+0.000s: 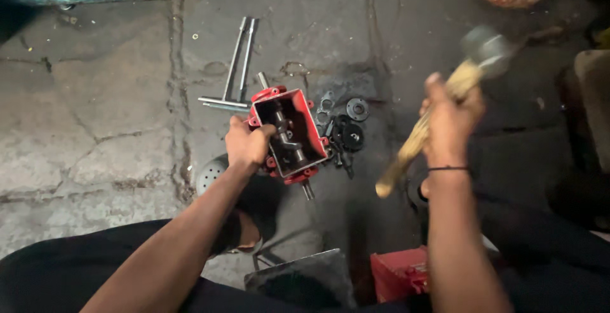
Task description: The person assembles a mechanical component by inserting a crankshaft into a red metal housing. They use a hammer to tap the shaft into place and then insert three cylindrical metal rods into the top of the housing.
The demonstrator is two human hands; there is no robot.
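Cracked, oil-stained concrete floor (95,129) carries our work: a red gearbox housing (305,125), open side up, its shaft (287,136) running lengthwise from upper left to lower right. Our left hand (246,142) is closed on the housing's left wall. Our right hand (448,122), clenched round a wooden-handled hammer (445,97), is raised well apart to the right, blurred head uppermost; loose black discs (351,129) lie between.
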